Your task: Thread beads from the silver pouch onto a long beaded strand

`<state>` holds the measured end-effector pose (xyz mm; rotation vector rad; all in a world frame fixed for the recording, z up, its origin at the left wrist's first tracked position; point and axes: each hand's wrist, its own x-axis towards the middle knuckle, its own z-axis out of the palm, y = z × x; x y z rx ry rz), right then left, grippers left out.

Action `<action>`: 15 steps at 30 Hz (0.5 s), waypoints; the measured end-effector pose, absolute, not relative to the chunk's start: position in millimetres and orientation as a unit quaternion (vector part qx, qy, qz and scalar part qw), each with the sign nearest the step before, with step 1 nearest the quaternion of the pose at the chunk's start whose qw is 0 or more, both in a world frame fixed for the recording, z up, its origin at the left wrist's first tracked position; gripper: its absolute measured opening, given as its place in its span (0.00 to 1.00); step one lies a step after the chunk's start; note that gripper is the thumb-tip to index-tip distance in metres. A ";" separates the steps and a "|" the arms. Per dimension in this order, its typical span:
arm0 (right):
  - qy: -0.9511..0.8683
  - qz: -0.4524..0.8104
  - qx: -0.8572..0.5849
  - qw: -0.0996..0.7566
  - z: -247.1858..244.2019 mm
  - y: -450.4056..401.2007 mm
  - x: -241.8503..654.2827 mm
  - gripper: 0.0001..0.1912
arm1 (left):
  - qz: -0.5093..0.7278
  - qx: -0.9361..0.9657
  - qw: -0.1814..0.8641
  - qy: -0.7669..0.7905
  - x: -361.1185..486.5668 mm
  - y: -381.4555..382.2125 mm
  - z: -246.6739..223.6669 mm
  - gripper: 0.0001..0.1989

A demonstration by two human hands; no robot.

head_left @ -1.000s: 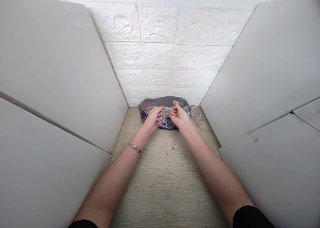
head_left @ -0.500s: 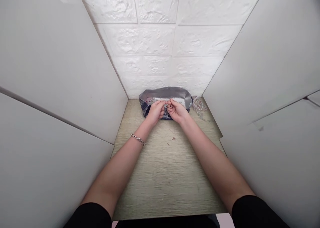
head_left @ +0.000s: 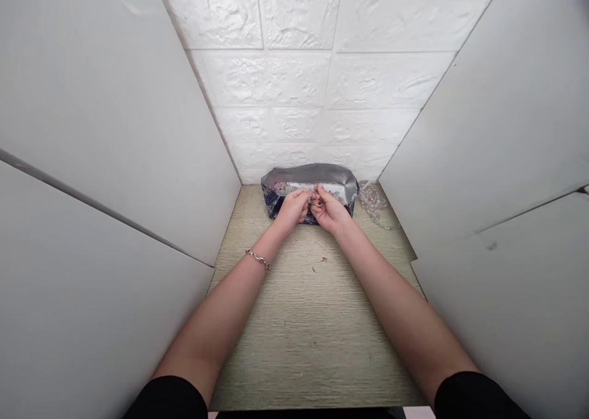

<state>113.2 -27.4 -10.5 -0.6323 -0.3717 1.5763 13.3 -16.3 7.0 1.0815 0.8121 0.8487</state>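
Observation:
My left hand [head_left: 293, 209] and my right hand [head_left: 329, 210] meet at the fingertips over the front rim of a low, open pouch [head_left: 317, 172] with a silver lining and dark blue patterned outside. Both are closed in a pinch; whatever sits between the fingertips is too small to make out. Small pink and pale beads [head_left: 278, 188] lie inside the pouch at its left end. Out of its right side trails a heap of strung beads [head_left: 372, 199], pink and clear, resting on the wooden surface. My hands hide part of the pouch's front.
The pouch stands at the back of a wood-grain tabletop [head_left: 294, 333], against a white brick-pattern wall [head_left: 294, 78]. Pale panels [head_left: 115, 100] close in on the left and right. Small brownish scraps [head_left: 324, 259] lie on the tabletop. A chain bracelet [head_left: 258, 259] circles my left wrist.
The whole view has shifted slightly, so everything appears a little lower and to the right. My hands stay pinched together over the pouch, with only a slight change in the fingers.

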 end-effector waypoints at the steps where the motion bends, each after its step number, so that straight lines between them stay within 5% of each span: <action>1: -0.163 0.691 -0.281 0.646 -10.1 -27.7 112.9 0.08 | 0.379 0.484 0.700 0.365 13.4 -16.4 7.0 0.05; 15: -0.177 0.680 -0.301 0.645 -9.7 -29.0 110.5 0.08 | 0.385 0.474 0.707 0.357 12.4 -14.1 1.9 0.06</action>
